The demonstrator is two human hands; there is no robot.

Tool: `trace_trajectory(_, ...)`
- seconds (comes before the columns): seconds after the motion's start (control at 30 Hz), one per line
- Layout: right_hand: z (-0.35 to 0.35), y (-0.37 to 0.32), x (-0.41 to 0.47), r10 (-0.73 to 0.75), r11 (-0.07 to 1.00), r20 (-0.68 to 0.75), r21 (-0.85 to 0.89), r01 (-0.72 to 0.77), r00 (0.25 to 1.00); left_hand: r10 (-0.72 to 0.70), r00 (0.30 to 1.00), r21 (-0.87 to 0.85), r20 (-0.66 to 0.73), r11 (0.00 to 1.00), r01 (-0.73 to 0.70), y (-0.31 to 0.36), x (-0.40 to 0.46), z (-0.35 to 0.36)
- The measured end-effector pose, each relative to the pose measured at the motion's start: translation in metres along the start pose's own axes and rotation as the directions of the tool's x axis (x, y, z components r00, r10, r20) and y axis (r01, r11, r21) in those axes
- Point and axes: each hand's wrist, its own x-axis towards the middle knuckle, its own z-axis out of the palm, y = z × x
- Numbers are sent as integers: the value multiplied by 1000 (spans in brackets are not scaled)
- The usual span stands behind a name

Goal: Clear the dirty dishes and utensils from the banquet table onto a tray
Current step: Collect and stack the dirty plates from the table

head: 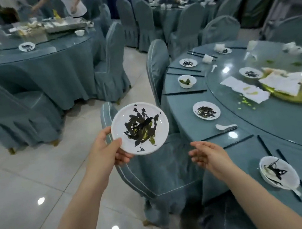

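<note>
My left hand (110,150) grips a white plate (140,128) by its left rim, thumb on top, holding it in the air above a covered chair. The plate is smeared with black and green sauce. My right hand (207,155) hovers beside the table edge, fingers relaxed and holding nothing. On the round banquet table (281,122) to the right lie another dirty plate (206,110), a dirty bowl (278,172) near the front edge, a small bowl with green leftovers (187,81), a white spoon (223,127) and several black chopsticks (183,92).
A covered chair (165,174) stands between me and the table; another chair (158,63) is behind it. The glass turntable (258,88) carries paper, food scraps and a yellow dish. A second table (29,53) at far left has a metal tray (66,26) and people working.
</note>
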Motion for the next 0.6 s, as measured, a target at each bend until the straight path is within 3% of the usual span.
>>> trace_trajectory(0.33,-102,-32,189,76,992,-390,-65,-110,918,-1,1000,30,3,1000,1,16,169,74)
trace_trajectory(0.43,-132,-42,241,2,951,-509,-265,-159,861,-35,999,45,8,998,35,17,203,97)
trace_trajectory(0.53,-151,-53,282,-118,785,-593,-547,-291,796,-68,998,60,13,996,67,18,230,116)
trace_trajectory(0.6,-158,-58,303,-148,704,-591,-626,-335,793,-83,996,63,12,995,82,19,243,124)
